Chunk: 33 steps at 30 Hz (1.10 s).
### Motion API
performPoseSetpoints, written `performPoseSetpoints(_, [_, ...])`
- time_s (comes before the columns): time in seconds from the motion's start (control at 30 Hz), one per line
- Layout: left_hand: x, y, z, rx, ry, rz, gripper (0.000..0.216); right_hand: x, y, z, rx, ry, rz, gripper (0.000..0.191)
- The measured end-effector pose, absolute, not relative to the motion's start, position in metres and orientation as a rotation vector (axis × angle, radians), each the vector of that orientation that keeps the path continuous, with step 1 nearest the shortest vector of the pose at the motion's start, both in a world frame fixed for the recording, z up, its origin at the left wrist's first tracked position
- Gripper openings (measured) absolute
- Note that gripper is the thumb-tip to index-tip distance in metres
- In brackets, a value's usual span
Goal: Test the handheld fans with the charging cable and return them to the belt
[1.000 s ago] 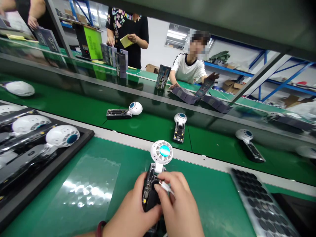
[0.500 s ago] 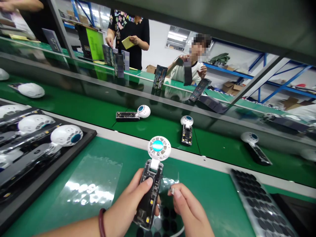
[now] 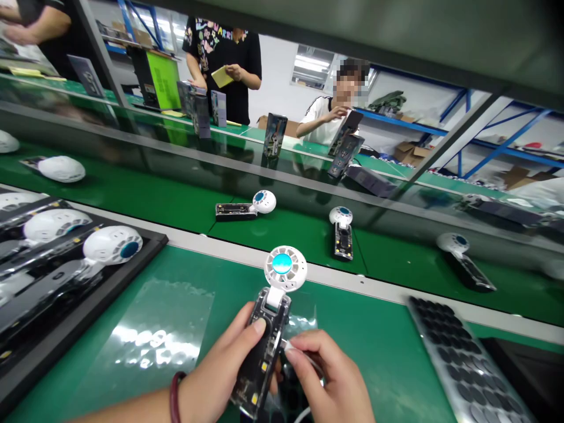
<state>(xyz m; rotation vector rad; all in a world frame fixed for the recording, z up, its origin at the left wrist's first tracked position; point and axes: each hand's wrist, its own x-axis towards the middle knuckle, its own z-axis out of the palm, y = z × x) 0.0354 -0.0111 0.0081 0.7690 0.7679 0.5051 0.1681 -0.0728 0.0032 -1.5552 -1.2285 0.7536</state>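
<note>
Fan (image 3: 269, 332) held over near edge of green bench (image 3: 379, 346), long axis pointing away from worker, white head at far end. Left hand (image 3: 220, 379) clamped round dark handle, thumb on its front. Right hand (image 3: 332, 382) pinches small white piece (image 3: 291, 348) against handle's right side.

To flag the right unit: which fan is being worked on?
On the near green bench, before the conveyor belt, the left hand grips a fan while the right hand pinches a white part at its handle. Only this fan is held up; others lie flat.
</note>
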Motion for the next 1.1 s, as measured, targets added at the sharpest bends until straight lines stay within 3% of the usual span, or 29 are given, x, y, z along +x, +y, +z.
performPoseSetpoints(0.63, [0.038,-0.012,0.004,0.899,0.826,0.532,0.033,0.178,-0.072,0.010,-1.647,-1.299,0.738,0.016])
performPoseSetpoints(0.83, [0.021,0.064,0.040,1.197,1.206,0.776,0.032,0.202,-0.073,0.021,-1.754,-1.016,0.602,0.017])
performPoseSetpoints(1.0, [0.010,0.174,0.051,1.450,1.528,0.827,0.031,0.187,-0.068,0.005,-1.857,-1.556,0.780,0.061])
performPoseSetpoints(1.1, [0.014,0.223,0.042,1.642,1.705,0.762,0.027,0.168,-0.063,-0.010,-1.979,-1.852,0.682,0.067])
